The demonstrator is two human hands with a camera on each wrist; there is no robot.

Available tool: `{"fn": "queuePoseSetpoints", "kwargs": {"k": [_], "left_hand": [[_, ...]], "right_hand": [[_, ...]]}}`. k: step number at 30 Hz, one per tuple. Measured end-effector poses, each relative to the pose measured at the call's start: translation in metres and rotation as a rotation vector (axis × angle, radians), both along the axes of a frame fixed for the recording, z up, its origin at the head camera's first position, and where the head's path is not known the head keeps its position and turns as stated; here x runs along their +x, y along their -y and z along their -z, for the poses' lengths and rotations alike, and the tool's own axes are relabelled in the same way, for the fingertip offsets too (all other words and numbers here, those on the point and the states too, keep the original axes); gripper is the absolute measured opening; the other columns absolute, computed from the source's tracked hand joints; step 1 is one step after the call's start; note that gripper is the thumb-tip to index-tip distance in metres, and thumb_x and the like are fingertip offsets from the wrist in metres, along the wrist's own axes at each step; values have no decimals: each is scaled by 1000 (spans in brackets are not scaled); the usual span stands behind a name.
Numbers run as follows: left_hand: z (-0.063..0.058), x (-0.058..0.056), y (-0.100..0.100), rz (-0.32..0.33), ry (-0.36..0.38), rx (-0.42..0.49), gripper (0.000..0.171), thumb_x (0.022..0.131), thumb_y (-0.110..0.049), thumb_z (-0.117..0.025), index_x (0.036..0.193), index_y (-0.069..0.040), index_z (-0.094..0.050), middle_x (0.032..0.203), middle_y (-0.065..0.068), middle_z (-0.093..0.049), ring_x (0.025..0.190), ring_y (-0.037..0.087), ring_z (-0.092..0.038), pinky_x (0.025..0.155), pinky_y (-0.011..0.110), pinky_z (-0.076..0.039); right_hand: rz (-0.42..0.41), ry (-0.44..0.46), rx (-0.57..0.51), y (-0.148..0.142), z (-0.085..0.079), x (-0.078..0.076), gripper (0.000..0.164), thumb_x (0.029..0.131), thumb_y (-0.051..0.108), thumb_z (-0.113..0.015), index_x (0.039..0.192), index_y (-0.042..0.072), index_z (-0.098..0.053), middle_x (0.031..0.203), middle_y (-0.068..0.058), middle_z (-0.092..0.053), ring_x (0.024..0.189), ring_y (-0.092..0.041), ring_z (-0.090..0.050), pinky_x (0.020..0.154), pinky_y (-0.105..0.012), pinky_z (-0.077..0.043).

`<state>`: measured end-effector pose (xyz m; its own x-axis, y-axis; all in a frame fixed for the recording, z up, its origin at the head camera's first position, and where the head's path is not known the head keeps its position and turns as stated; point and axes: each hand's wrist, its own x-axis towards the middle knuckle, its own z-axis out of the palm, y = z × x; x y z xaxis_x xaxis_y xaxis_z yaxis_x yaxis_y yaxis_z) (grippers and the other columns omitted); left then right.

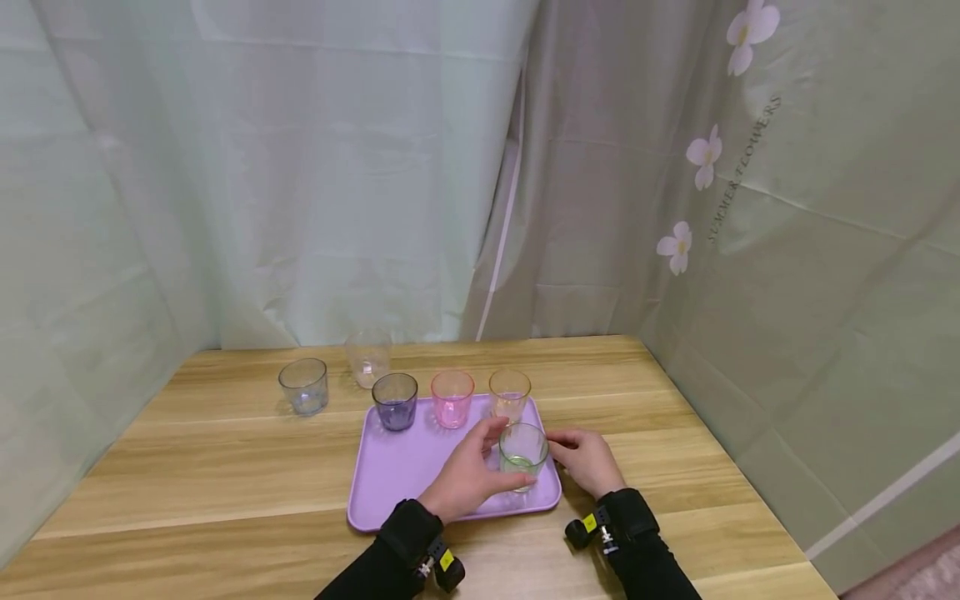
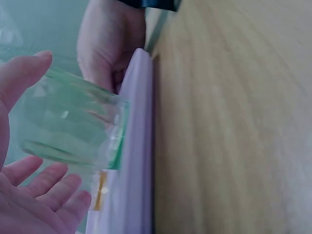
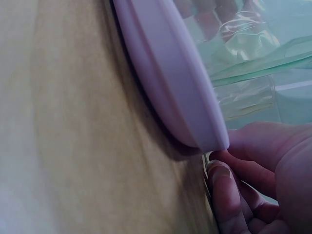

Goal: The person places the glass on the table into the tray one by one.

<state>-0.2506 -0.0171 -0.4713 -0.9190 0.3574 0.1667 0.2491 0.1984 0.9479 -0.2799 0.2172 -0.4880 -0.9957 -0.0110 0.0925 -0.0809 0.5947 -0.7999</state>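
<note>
My left hand is around a green-tinted glass at the right of a lilac tray. In the left wrist view, thumb and spread fingers lie on opposite sides of this glass, the fingertips seeming slightly apart from it. My right hand is at the tray's right edge; in the right wrist view its curled fingers and thumb pinch the rim. Toward the tray's back stand a purple glass, a pink glass and a yellow-rimmed glass. The green glass's base is partly hidden.
Behind and left of the tray, a grey-blue glass and a clear glass stand on the wooden table. Pale curtains hang along the table's back and sides.
</note>
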Motion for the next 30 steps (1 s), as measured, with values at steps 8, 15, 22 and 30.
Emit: {"fn": "queuePoseSetpoints", "kwargs": {"k": [8, 15, 22, 30], "left_hand": [[-6, 0, 9, 1, -9, 24, 91, 87, -24, -95, 158, 5, -46, 161, 28, -54, 152, 44, -50, 131, 62, -37], [-8, 0, 13, -16, 1, 35, 91, 87, -24, -94, 159, 4, -45, 161, 28, -54, 152, 46, -50, 130, 62, -38], [-13, 2, 18, -37, 8, 43, 91, 87, -22, -94, 158, 6, -45, 161, 28, -53, 151, 47, -50, 129, 62, -40], [-15, 1, 21, -51, 18, 63, 87, 87, -20, -94, 157, 4, -48, 159, 29, -55, 151, 48, -50, 128, 62, -41]], "right_hand": [[-1, 4, -4, -1, 1, 0, 21, 102, 17, -76, 117, 5, -84, 110, -10, -83, 93, -16, -72, 77, -27, -58], [-9, 13, -9, -1, 1, 0, 21, 103, 16, -76, 118, 4, -84, 107, -10, -82, 90, -15, -71, 75, -26, -58], [-3, 19, -11, -1, 3, -2, 19, 103, 13, -75, 118, 5, -84, 107, -9, -82, 90, -14, -70, 78, -29, -59], [-4, 18, -8, -2, 4, -2, 20, 103, 14, -75, 119, 5, -84, 109, -10, -82, 90, -14, -71, 77, -29, -60]]}}
